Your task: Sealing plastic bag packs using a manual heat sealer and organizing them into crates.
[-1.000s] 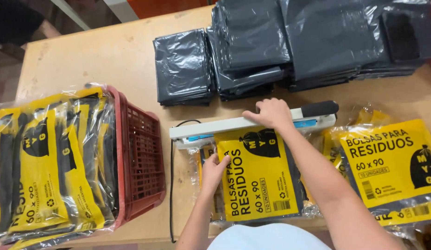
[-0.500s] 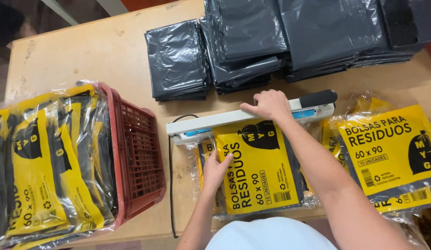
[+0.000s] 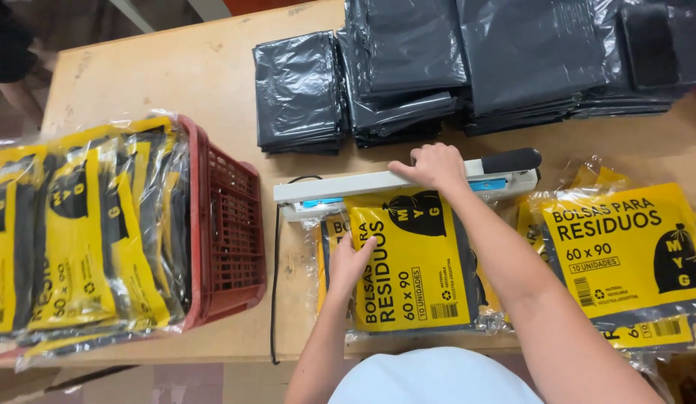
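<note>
A long white heat sealer with a black handle lies across the wooden table. My right hand presses down on its arm near the middle. Under the arm sits the top edge of a clear packet with a yellow label and black bags inside. My left hand rests flat on the left side of that packet, fingers together, holding it down.
Stacks of folded black bags fill the far side of the table. A red plastic crate stands at the left with finished yellow packets piled in it. More yellow packets lie at the right. A black cable hangs off the front edge.
Both hands have stayed in place on the sealer arm and the packet. Only the view has shifted slightly.
</note>
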